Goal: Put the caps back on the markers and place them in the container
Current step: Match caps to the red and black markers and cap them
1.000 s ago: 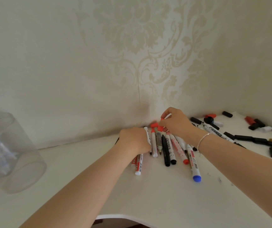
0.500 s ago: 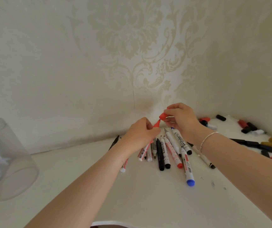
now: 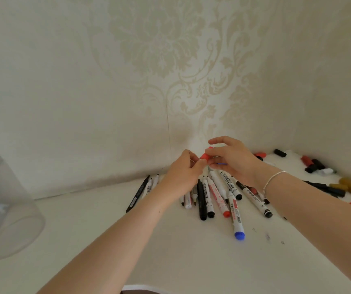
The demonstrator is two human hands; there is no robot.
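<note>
White bench point(image 3: 170, 251), patterned wallpaper behind. Right hand point(image 3: 232, 161) pinching red cap point(image 3: 204, 156); left hand point(image 3: 184, 172) gripping a marker, hidden. Uncapped markers point(image 3: 214, 194) beneath hands, loose caps point(image 3: 316, 166) right, container point(image 3: 3, 209) far left. Most uncapped.

Both hands are meeting above the tabletop point(image 3: 170, 251): the right hand point(image 3: 231, 160) is pinching a red cap point(image 3: 204, 156), the left hand point(image 3: 184, 172) gripping a marker.
</note>
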